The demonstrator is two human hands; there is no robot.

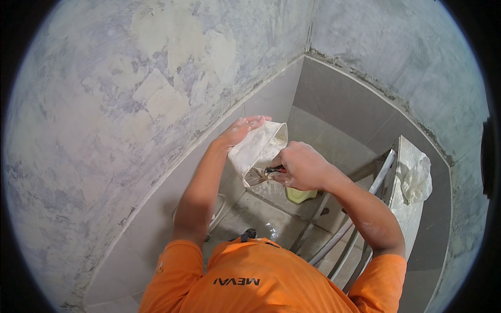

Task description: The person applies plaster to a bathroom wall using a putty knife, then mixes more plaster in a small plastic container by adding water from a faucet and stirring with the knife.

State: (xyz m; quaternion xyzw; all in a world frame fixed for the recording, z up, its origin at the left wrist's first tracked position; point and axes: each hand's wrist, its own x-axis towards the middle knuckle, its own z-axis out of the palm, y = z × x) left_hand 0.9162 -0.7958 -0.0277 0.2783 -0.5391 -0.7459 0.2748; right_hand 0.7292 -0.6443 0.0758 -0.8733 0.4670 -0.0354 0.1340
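My left hand [242, 130] is closed around the far left side of a white, plaster-smeared rectangular pan [251, 150], holding it tilted in front of my chest. My right hand [305, 166] grips a putty knife [255, 176] by its dark handle with a bit of red. The knife's blade reaches into the near end of the pan. White dust or plaster marks both hands. How much filler lies in the pan is hard to make out.
On the left rises a patchily plastered wall [162, 99] above grey tiles [334, 96]. To my right, a metal stepladder [383, 169] has a crumpled whitish plastic bag [415, 175] at its top. A yellow-green object [300, 195] is below my hands, near the tiled floor [271, 211].
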